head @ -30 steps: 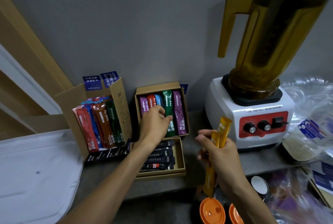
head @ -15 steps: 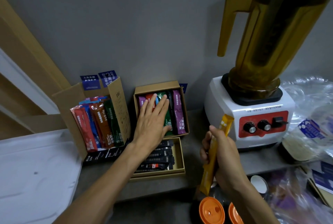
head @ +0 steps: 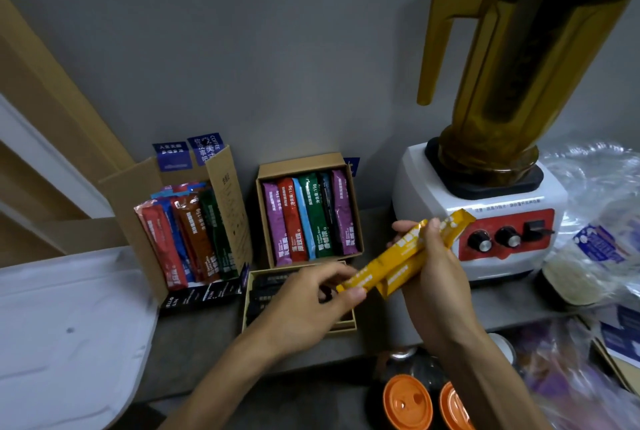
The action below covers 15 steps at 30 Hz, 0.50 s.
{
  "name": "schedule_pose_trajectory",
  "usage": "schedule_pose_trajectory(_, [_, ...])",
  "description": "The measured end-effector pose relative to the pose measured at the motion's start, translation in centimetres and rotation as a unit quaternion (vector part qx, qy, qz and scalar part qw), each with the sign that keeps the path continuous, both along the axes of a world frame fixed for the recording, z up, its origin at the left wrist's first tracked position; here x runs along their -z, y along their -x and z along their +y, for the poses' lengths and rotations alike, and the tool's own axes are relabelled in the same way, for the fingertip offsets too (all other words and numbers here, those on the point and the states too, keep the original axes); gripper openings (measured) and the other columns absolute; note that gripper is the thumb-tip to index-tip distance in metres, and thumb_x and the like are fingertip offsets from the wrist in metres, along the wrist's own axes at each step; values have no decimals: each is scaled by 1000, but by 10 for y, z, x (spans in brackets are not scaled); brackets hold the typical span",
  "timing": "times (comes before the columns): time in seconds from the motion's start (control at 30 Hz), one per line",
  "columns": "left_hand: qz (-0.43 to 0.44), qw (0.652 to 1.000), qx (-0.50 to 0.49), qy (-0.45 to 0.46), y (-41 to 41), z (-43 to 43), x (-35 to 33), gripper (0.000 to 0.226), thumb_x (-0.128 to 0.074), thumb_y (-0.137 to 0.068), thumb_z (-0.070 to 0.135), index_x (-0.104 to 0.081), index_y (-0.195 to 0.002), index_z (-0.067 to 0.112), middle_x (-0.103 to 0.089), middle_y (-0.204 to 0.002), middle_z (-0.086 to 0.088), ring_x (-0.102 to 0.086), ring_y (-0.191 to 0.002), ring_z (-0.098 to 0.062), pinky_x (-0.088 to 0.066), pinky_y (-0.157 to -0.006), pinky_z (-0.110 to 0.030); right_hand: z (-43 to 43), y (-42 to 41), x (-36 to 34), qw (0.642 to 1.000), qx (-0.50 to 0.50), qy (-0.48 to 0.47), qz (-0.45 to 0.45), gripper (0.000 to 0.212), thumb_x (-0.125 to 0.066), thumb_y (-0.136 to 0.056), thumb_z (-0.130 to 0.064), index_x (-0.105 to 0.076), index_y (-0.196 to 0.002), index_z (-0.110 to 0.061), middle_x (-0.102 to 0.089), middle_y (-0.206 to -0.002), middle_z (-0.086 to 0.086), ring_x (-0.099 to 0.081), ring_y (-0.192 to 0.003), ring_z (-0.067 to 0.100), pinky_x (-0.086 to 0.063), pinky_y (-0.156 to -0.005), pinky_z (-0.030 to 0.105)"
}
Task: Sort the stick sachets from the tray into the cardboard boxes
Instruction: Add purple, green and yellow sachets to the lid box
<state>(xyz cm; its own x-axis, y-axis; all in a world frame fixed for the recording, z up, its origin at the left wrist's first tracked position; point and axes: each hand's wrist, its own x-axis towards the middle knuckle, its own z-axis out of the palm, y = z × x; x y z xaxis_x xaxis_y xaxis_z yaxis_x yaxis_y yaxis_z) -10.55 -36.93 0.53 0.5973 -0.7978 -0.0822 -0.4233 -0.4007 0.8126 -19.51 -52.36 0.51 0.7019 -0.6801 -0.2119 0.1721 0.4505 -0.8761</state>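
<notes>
The right grip was curled round two yellow sachets above the counter, at four o'clock from the open box. The left grip pinched one sachet's lower end. A handover seemed in hand; next, that sachet needed drawing free and slotting into a box.

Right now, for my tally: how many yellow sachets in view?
2, both in the right hand: upper sachet, pinched by the left hand, and lower sachet. More may be hidden.

Blender (amber jug), orange lids, plastic bags
</notes>
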Motion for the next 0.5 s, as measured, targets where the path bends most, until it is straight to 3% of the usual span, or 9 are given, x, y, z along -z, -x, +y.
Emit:
schedule_pose_trajectory(0.13, [143, 985, -59, 77, -1, 5, 3, 12, -66, -94, 20, -68, -105, 16, -73, -88, -1, -70, -80, -12, -55, -71, -26, 3, -1, -2, 999, -32, -1, -22, 46, -36, -104, -45, -68, -105, -11, -63, -69, -1, -64, -66, 6, -53, -65, 23])
schedule_pose_trajectory(0.23, [190, 958, -155, 150, -7, 10, -2, 12, -66, -93, 18, -69, -103, 12, -70, -80, -1, -64, -72, -12, -49, -60, -22, 0, 3, 2, 998, -44, 35, 4, 29, -52, -99, -35, -68, -93, -12, -60, -69, 3, -60, -66, 12, -49, -60, 25])
schedule_pose_trajectory(0.37, [255, 903, -256, 233, -18, 8, -12, 18, -64, -92, 20, -71, -107, 12, -69, -87, -5, -62, -78, -13, -51, -72, -27, 0, 9, 6, 992, -90, 78, 47, 16, -65, -92, -17, -64, -93, -1, -53, -63, 6, -52, -54, 13, -42, -49, 23])
schedule_pose_trajectory(0.5, [250, 892, -277, 255, -19, 1, -16, 15, -62, -95, 17, -68, -107, 11, -76, -96, -8, -71, -88, -17, -56, -80, -29, 5, 11, 8, 980, -133, 124, 82, 12, -67, -92, -10, -69, -97, 0, -65, -62, 1, -56, -52, 11, -44, -47, 19])
